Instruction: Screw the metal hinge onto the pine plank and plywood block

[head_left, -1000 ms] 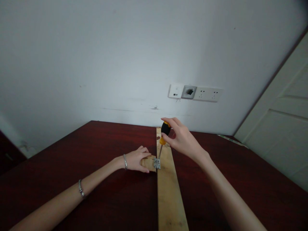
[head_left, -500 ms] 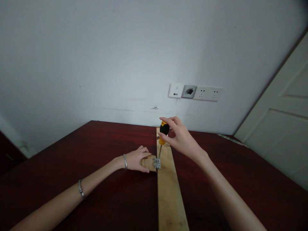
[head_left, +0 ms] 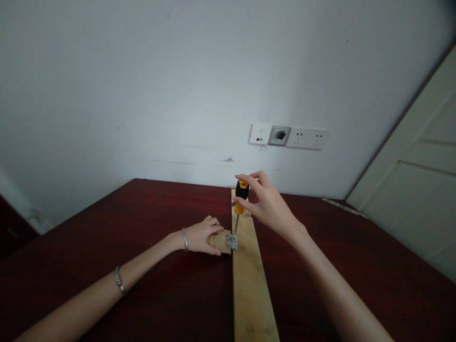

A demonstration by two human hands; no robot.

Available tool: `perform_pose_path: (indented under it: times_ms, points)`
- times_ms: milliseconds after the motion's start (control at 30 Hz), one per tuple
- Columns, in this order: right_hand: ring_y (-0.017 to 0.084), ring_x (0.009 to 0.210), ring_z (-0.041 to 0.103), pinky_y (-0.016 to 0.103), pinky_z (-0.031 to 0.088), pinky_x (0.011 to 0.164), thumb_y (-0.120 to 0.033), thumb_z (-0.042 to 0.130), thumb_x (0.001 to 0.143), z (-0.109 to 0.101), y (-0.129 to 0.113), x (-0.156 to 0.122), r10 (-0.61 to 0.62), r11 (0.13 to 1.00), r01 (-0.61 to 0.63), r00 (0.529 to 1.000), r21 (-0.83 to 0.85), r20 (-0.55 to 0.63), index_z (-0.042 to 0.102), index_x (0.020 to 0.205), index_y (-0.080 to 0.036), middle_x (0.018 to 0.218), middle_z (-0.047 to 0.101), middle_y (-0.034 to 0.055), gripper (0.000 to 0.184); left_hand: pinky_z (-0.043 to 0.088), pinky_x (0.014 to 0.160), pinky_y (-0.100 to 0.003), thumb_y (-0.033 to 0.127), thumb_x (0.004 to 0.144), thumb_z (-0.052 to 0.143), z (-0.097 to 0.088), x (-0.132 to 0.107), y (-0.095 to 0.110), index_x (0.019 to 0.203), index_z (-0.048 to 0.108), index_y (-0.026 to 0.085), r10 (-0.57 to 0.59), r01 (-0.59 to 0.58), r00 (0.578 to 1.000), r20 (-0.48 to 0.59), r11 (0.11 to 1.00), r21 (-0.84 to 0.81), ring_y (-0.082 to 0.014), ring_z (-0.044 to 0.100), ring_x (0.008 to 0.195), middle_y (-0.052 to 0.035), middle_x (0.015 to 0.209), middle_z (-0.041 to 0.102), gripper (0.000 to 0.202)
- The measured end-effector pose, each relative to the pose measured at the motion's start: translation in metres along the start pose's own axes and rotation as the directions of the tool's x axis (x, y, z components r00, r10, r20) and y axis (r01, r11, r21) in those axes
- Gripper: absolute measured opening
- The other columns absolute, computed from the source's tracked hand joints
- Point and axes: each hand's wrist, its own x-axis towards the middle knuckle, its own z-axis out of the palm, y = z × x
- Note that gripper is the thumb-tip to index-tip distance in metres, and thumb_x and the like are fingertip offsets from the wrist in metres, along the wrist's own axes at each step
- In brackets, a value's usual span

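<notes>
My right hand [head_left: 268, 202] grips the black and yellow handle of a screwdriver [head_left: 242, 190] between thumb and fingers. The tool stands nearly upright, its shaft running down to the upper part of a metal hinge [head_left: 232, 241]. That hinge bridges a short wooden block [head_left: 220, 241] and a long wooden board [head_left: 249, 280], which lies lengthwise away from me. Around the short block's left part, my left hand [head_left: 204, 236] is closed, thumb on the near side and fingers on the far side. Any screw under the tip is too small to make out.
Everything rests on a dark red tabletop [head_left: 160, 294] against a white wall [head_left: 178, 85]. Wall sockets [head_left: 307, 138] sit above its back edge. A white panelled door [head_left: 420, 190] stands at the right. A thin patterned strip [head_left: 344, 207] lies at the back right corner.
The screwdriver's handle has shifted very slightly left, with the fingers of my right hand moving along. My left hand, the block and the board look unchanged.
</notes>
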Motion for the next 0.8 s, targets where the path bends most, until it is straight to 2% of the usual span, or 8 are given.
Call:
perform_pose_path:
  times_ms: [100, 267, 500, 667, 800]
  points:
    - [0.017, 0.076, 0.056, 0.037, 0.053, 0.071, -0.032, 0.055, 0.083, -0.0002, 0.0010, -0.0001, 0.016, 1.000, -0.016, 1.000, -0.014, 0.007, 0.049, 0.123, -0.025, 0.108, 0.049, 0.0084, 0.041, 0.041, 0.090, -0.037, 0.050, 0.064, 0.073, -0.0008, -0.0008, 0.0010, 0.119, 0.054, 0.015, -0.004, 0.004, 1.000, 0.001, 1.000, 0.003, -0.0241, 0.043, 0.098, -0.0089, 0.106, 0.050, 0.068]
    - [0.019, 0.085, 0.057, 0.037, 0.052, 0.076, -0.019, 0.050, 0.081, -0.0026, -0.0024, -0.0006, -0.049, 0.999, 0.049, 0.998, 0.007, 0.044, 0.039, 0.133, -0.023, 0.112, 0.051, 0.0094, 0.053, 0.040, 0.091, -0.037, 0.051, 0.065, 0.073, -0.0014, -0.0008, 0.0016, 0.120, 0.054, 0.016, 0.001, -0.001, 1.000, 0.007, 1.000, 0.014, -0.0236, 0.044, 0.097, -0.0083, 0.106, 0.050, 0.068]
    - [0.018, 0.080, 0.057, 0.035, 0.053, 0.070, -0.037, 0.055, 0.084, 0.0004, -0.0002, -0.0004, -0.039, 0.998, 0.040, 0.999, -0.041, 0.019, 0.049, 0.123, -0.024, 0.111, 0.048, 0.0093, 0.041, 0.040, 0.091, -0.038, 0.052, 0.064, 0.073, 0.0000, -0.0003, 0.0005, 0.119, 0.054, 0.016, -0.003, 0.003, 1.000, 0.000, 1.000, 0.013, -0.0238, 0.043, 0.097, -0.0083, 0.105, 0.050, 0.068]
    - [0.019, 0.086, 0.057, 0.036, 0.053, 0.076, -0.025, 0.051, 0.086, -0.0003, 0.0003, 0.0001, -0.065, 0.998, 0.065, 0.998, 0.007, 0.026, 0.042, 0.129, -0.022, 0.113, 0.051, 0.0094, 0.044, 0.040, 0.091, -0.038, 0.050, 0.064, 0.073, 0.0005, 0.0002, -0.0001, 0.120, 0.054, 0.016, -0.001, 0.001, 1.000, 0.004, 1.000, 0.018, -0.0241, 0.044, 0.098, -0.0088, 0.106, 0.051, 0.069]
    - [0.018, 0.082, 0.058, 0.036, 0.053, 0.072, -0.021, 0.050, 0.083, -0.0025, -0.0033, -0.0008, -0.061, 0.998, 0.062, 0.998, -0.030, 0.035, 0.041, 0.129, -0.021, 0.117, 0.050, 0.0109, 0.048, 0.040, 0.091, -0.039, 0.049, 0.064, 0.074, 0.0001, 0.0001, -0.0002, 0.122, 0.053, 0.015, -0.010, 0.010, 1.000, 0.013, 1.000, 0.010, -0.0243, 0.044, 0.099, -0.0091, 0.107, 0.051, 0.070]
